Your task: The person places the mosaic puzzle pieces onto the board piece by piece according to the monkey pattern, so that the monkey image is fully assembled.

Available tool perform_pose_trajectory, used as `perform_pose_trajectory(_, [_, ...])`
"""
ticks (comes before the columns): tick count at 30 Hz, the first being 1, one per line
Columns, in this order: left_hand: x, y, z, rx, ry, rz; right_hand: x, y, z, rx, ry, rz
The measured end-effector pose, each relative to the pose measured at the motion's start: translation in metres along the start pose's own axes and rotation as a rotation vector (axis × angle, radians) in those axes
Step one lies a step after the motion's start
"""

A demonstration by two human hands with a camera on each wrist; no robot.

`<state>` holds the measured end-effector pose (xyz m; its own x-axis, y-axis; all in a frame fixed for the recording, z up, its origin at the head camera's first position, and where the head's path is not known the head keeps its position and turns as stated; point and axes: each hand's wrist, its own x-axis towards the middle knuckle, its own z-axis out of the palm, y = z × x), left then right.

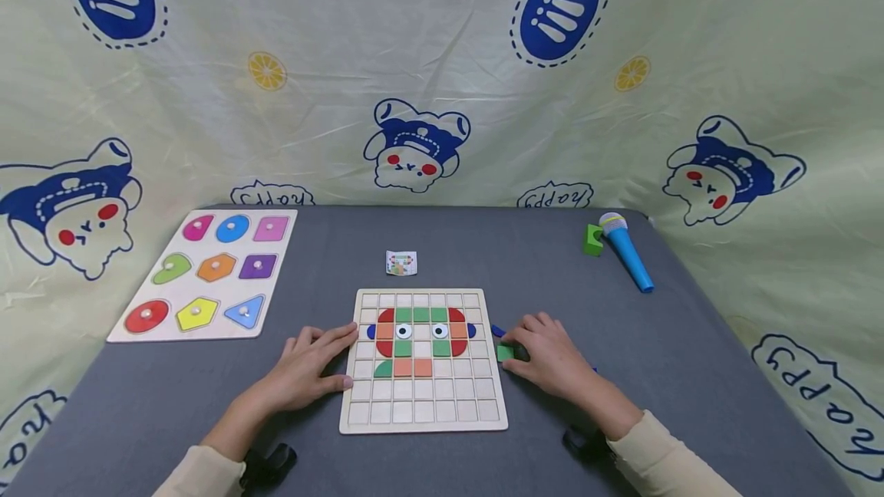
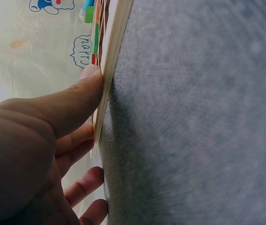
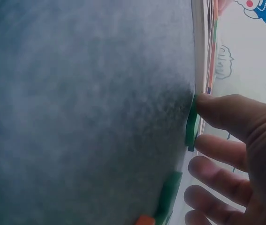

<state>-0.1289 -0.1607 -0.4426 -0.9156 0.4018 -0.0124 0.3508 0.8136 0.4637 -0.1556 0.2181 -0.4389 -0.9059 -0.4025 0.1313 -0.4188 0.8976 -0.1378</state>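
Note:
A pale wooden grid board [image 1: 423, 411] lies on the table, with red, green, orange and blue tiles and two eye tiles set in a face-like pattern. My left hand [image 1: 307, 365] rests against the board's left edge, thumb and fingertips touching it; the left wrist view shows the thumb [image 2: 76, 96] on the rim. Just right of the board, my right hand [image 1: 549, 355] pinches a small green tile [image 1: 506, 353] between thumb and index finger. A blue piece [image 1: 498, 330] lies beside those fingertips. In the right wrist view, another green piece [image 3: 169, 194] and an orange piece [image 3: 145, 220] lie nearer.
A small printed card [image 1: 401, 263] lies behind the grid board. At the left stands out a white shape puzzle board [image 1: 159, 282] with several knobbed pieces. A blue toy microphone [image 1: 628, 255] and a notched green block [image 1: 592, 240] lie at the back right.

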Motion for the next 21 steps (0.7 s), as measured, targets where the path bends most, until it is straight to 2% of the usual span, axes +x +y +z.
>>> perform_pose_trajectory(21, [0.0010, 0.0005, 0.0022, 0.009, 0.000, -0.023, -0.0034, 0.0082, -0.0010, -0.007, -0.023, 0.010])
